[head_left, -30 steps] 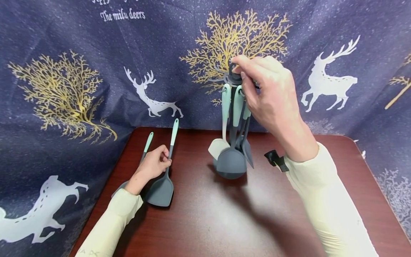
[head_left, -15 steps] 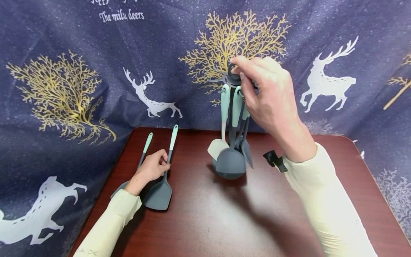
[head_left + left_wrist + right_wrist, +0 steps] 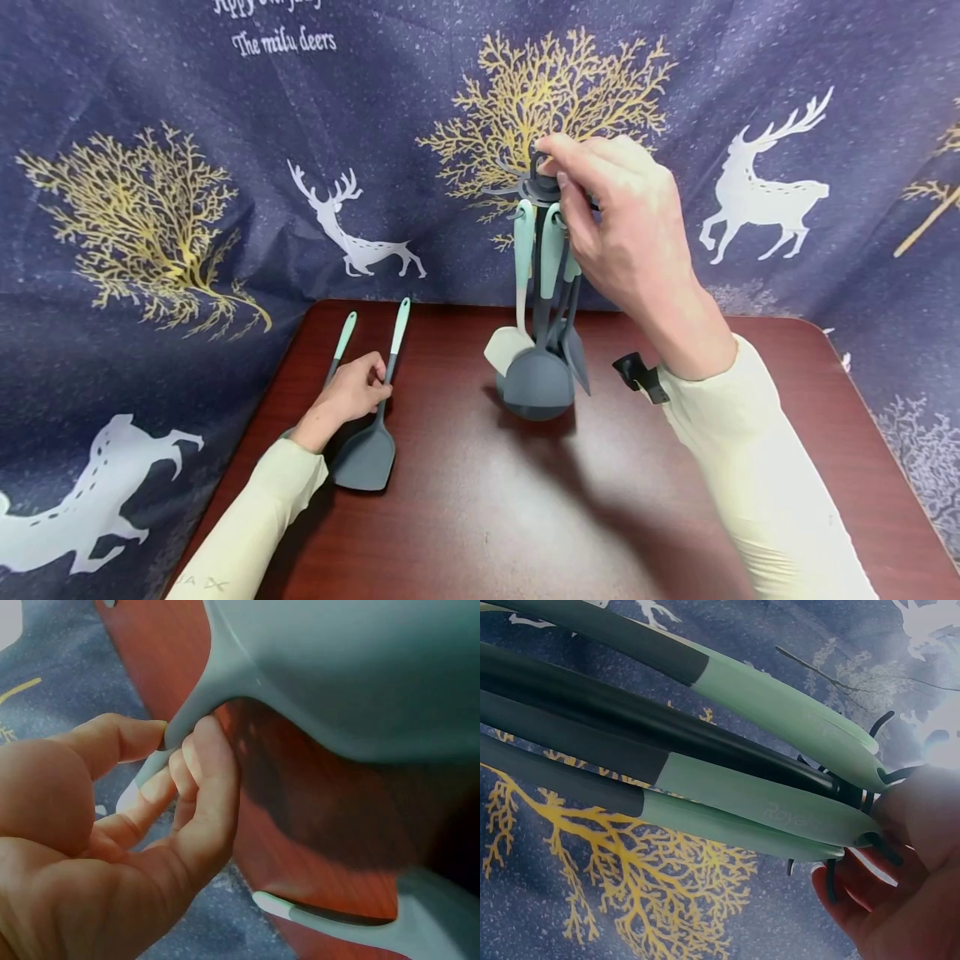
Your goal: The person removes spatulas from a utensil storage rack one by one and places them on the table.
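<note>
My left hand pinches the dark grey shaft of a turner with a mint handle, its wide blade towards me. Beside it a second turner lies on the table, its blade mostly hidden by my left arm. At centre, my right hand holds the loop atop a black utensil rack. Several mint-handled utensils hang on its hooks, among them a grey ladle and a cream-headed utensil. In the right wrist view, the hanging handles surround the rack's black pole.
The reddish-brown table ends at a back edge against a dark blue cloth printed with deer and gold trees. A black mount sits on my right wrist.
My left hand has drawn the turner slightly towards me and to the left. My right hand keeps its hold on the rack, which shows hardly any shift.
</note>
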Motion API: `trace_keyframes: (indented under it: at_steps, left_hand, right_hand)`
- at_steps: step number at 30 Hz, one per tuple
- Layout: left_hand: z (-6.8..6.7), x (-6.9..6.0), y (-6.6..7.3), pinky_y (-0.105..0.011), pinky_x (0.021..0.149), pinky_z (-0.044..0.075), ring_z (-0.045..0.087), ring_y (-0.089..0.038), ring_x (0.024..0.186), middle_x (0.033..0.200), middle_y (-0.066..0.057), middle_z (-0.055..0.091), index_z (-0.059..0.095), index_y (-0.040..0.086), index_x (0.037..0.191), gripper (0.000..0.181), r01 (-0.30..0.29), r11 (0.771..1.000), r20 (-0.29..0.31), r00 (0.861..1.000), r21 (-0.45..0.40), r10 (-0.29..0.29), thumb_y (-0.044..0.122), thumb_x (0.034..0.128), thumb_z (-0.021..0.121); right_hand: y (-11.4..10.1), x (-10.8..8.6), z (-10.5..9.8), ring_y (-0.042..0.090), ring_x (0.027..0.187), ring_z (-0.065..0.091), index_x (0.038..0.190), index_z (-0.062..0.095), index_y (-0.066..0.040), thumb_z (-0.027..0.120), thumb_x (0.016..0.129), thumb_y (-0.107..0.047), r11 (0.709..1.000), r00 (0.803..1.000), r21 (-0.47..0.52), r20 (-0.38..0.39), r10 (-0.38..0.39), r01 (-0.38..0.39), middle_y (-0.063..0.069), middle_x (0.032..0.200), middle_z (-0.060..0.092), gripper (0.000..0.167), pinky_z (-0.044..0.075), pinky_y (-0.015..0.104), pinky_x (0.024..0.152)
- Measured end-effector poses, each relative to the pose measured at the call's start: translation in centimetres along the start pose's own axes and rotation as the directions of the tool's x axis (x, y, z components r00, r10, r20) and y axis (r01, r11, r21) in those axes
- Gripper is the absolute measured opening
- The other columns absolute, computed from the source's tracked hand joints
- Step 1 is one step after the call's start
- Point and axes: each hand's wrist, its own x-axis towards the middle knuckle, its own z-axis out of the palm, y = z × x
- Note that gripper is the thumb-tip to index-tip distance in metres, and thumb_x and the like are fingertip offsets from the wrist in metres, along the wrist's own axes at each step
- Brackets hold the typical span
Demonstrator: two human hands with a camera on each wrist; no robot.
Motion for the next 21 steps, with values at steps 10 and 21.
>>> trace_keyframes:
  at_steps: [10, 21]
  left_hand:
    - [-0.09, 0.51, -0.62, -0.031, 0.062, 0.060, 0.068, -0.020, 0.065, 0.083, -0.009, 0.058, 0.052, 0.003, 0.098, 0.019, 0.022, 1.000, 0.020, 1.000, -0.010, -0.021, 0.005, 0.0963, 0.071]
    - [-0.07, 0.92, -0.87, -0.031, 0.063, 0.060, 0.067, -0.019, 0.065, 0.083, -0.010, 0.059, 0.052, 0.004, 0.100, 0.019, 0.044, 0.999, 0.034, 0.998, 0.018, -0.044, 0.006, 0.0968, 0.071]
  right_hand:
    - [0.01, 0.02, -0.01, 0.035, 0.091, 0.067, 0.121, 0.076, -0.003, 0.053, 0.103, 0.002, 1.000, 1.000, 0.005, 0.002, 0.001, -0.001, 0.012, 0.101, 0.078, 0.030, 0.050, 0.045, 0.078]
    - [0.00, 0.04, 0.04, 0.035, 0.092, 0.067, 0.121, 0.076, -0.003, 0.053, 0.103, 0.002, 1.000, 1.000, 0.007, 0.003, 0.001, -0.001, 0.012, 0.102, 0.079, 0.030, 0.050, 0.045, 0.079]
